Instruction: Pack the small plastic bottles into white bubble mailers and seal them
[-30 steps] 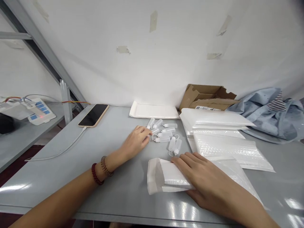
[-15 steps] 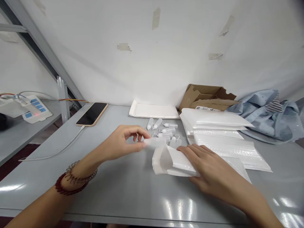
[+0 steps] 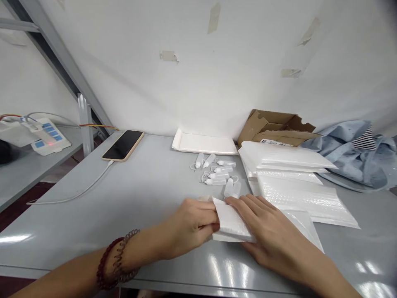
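Note:
A white bubble mailer (image 3: 233, 223) lies on the grey table (image 3: 145, 194) near the front edge. My left hand (image 3: 189, 225), wearing bead and coil bracelets, is closed at the mailer's open left end, fingers curled round a small bottle that is mostly hidden. My right hand (image 3: 266, 234) rests flat on top of the mailer with its fingers stretched out, pinning it down. Several small clear dropper bottles (image 3: 217, 174) lie in a loose pile just behind the mailer.
A stack of white bubble mailers (image 3: 288, 165) sits to the right. Behind are a white tray (image 3: 204, 145), an open cardboard box (image 3: 273, 126) and blue cloth (image 3: 353, 153). A phone (image 3: 123, 145) on a cable lies back left, with a power strip (image 3: 46, 136) beyond.
My left hand picked a bottle from the pile, carried it toward me and brought it to the mailer's open end. My right hand stayed on the mailer.

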The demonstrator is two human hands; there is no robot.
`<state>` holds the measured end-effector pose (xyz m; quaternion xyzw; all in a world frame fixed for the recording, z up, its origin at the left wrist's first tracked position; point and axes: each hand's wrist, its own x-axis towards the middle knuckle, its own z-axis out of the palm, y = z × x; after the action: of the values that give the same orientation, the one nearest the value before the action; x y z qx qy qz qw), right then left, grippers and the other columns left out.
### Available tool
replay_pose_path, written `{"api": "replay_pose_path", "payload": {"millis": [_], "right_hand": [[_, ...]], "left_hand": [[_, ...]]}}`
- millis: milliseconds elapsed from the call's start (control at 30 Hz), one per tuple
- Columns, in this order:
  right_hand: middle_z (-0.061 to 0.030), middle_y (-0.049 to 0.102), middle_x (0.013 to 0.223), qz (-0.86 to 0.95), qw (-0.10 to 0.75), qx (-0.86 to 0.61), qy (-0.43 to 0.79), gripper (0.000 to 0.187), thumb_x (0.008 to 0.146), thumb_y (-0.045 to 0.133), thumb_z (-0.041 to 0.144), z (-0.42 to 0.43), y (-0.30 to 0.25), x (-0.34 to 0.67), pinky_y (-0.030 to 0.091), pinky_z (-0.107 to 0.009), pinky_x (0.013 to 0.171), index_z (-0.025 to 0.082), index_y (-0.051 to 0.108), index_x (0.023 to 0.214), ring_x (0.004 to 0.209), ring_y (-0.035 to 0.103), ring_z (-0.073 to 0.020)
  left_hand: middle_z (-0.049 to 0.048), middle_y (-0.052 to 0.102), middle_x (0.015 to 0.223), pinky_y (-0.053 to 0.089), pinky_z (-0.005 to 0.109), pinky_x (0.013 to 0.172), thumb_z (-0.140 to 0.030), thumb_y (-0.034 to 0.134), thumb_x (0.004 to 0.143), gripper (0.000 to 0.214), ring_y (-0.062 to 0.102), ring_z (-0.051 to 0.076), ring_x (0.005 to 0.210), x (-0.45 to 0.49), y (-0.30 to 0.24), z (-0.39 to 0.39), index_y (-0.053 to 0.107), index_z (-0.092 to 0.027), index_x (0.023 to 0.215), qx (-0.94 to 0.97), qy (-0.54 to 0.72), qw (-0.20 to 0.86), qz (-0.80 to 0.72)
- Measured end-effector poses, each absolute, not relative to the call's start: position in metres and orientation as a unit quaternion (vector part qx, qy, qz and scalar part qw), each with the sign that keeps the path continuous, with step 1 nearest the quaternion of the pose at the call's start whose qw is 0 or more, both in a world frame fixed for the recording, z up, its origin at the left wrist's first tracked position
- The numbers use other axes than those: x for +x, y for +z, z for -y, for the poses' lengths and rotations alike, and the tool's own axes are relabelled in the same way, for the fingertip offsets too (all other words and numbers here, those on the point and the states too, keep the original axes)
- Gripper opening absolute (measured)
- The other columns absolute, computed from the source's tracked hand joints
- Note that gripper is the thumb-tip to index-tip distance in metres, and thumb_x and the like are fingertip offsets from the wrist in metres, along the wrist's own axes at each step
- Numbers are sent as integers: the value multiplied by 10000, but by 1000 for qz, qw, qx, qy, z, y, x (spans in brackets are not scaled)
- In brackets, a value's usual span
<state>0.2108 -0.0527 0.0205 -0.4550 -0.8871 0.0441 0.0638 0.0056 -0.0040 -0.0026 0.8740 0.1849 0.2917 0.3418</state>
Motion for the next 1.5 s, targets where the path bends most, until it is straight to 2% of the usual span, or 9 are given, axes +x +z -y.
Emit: {"api": "replay_pose_path", "payload": {"millis": [167, 267, 367, 467, 667, 767, 900, 1233, 1500], "right_hand": [[-104, 566, 987, 892, 60, -444, 62, 538, 618, 506, 53, 60, 19, 204, 447, -417, 723, 147, 419, 1141, 876, 513, -265], [-102, 565, 976, 891, 63, -447, 47, 546, 632, 513, 78, 60, 20, 207, 454, -401, 705, 142, 426, 1167, 860, 515, -260], [-115, 560, 1003, 877, 86, -473, -9, 592, 677, 511, 112, 56, 25, 217, 462, -397, 720, 137, 392, 1257, 886, 518, -264], [-128, 559, 1016, 859, 108, -497, -62, 600, 690, 513, 148, 52, 30, 226, 473, -410, 729, 125, 393, 1277, 893, 520, -272], [-202, 522, 1186, 878, 99, -463, -68, 767, 639, 542, 192, 53, 20, 211, 472, -495, 835, 69, 330, 1366, 1056, 500, -341], [-276, 424, 1337, 889, 113, -421, -144, 738, 698, 555, 203, 58, 5, 194, 450, -538, 889, 17, 330, 1377, 1216, 406, -413], [-254, 413, 1386, 914, 109, -326, -215, 517, 820, 500, 154, 66, -19, 177, 447, -478, 949, -5, 444, 1308, 1302, 340, -385], [-249, 445, 1361, 932, 101, -313, -150, 478, 844, 472, 123, 67, -47, 171, 429, -457, 1011, -25, 457, 1298, 1301, 355, -361], [-255, 625, 1127, 917, 174, -310, -179, 404, 827, 422, 77, 69, -39, 165, 548, -415, 827, -15, 521, 1208, 1087, 586, -323]], "left_hand": [[-31, 467, 578, 400, 209, 600, 27, 437, 639, 243, 411, 96, 562, 5, 8, 2, 320, -176, 574, 876, 170, 434, -124], [-13, 540, 634, 426, 210, 625, -30, 469, 744, 190, 491, 104, 616, -4, 20, -5, 455, -160, 606, 852, 127, 491, -129], [26, 663, 823, 475, 236, 692, -232, 493, 878, 161, 599, 129, 721, -15, 29, -16, 638, -166, 896, 777, 217, 529, -264], [27, 676, 933, 480, 233, 705, -357, 613, 807, 288, 617, 144, 807, -19, 30, -23, 624, -190, 1041, 705, 298, 488, -419], [-25, 527, 469, 315, 199, 446, -332, 472, 835, 372, 457, 86, 446, -14, 17, -26, 484, -154, 509, 711, 67, 577, -398], [-23, 497, 404, 259, 206, 416, -268, 462, 789, 356, 395, 79, 403, -20, 14, -31, 439, -158, 451, 715, 35, 548, -432], [-16, 480, 368, 224, 208, 389, -224, 453, 720, 325, 354, 78, 376, -25, 15, -38, 440, -162, 402, 742, -39, 497, -447], [1, 562, 563, 396, 216, 483, -272, 365, 825, 313, 536, 116, 479, -18, 10, -32, 466, -163, 549, 779, -36, 496, -382], [-36, 419, 511, 242, 246, 493, -188, 437, 783, 267, 376, 112, 508, -12, 0, -24, 330, -174, 539, 872, -5, 322, -368]]}}
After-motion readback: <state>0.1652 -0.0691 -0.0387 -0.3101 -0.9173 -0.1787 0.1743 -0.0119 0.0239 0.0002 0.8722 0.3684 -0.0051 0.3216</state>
